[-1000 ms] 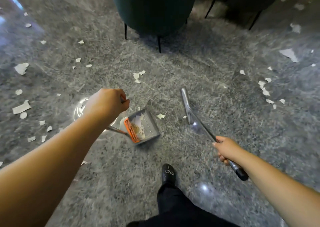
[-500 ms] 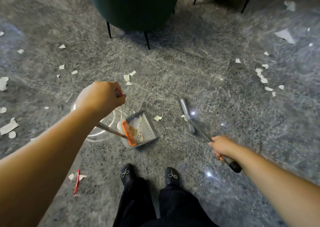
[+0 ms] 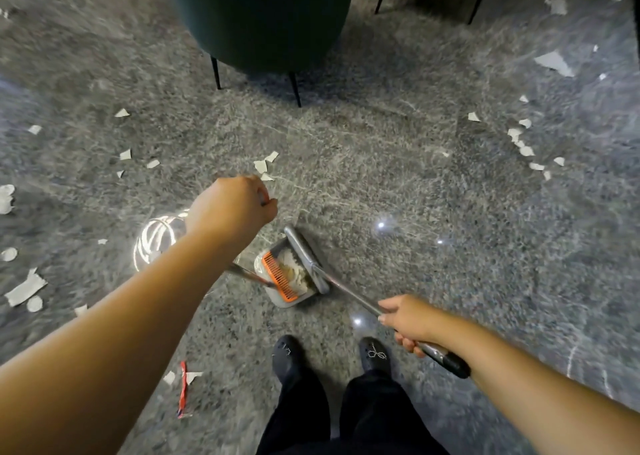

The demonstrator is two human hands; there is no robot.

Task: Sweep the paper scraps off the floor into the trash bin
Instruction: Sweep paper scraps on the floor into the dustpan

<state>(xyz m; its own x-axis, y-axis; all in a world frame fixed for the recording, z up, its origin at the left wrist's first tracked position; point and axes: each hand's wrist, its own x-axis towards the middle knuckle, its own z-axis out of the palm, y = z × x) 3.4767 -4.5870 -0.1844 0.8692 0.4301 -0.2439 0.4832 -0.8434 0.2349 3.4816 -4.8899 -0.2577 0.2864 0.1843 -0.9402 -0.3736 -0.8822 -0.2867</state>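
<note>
Paper scraps [image 3: 260, 166]: white torn pieces, scattered over the grey speckled floor [image 3: 398, 163]; one cluster just beyond the left hand, others at far left and in an arc at right. A further heap lies inside the dustpan [image 3: 298, 300], behind its orange comb [image 3: 278, 276].
Dustpan: grey, long-handled, resting on the floor ahead of the shoes [image 3: 375, 352]. Its handle runs up to the left hand [image 3: 232, 208], whose fingers are curled tight round the top end.
Broom [image 3: 306, 258]: grey head lying across the dustpan's mouth, touching the gathered scraps. Right hand [image 3: 407, 321] grips the metal shaft above the black end cap, fingers wrapped round it.
Red wrapper [image 3: 182, 388]: on the floor at lower left, beside two scraps.
Room: dark green chair [image 3: 263, 18] on thin black legs stands beyond the dustpan; ceiling lights reflect in the polished floor.
</note>
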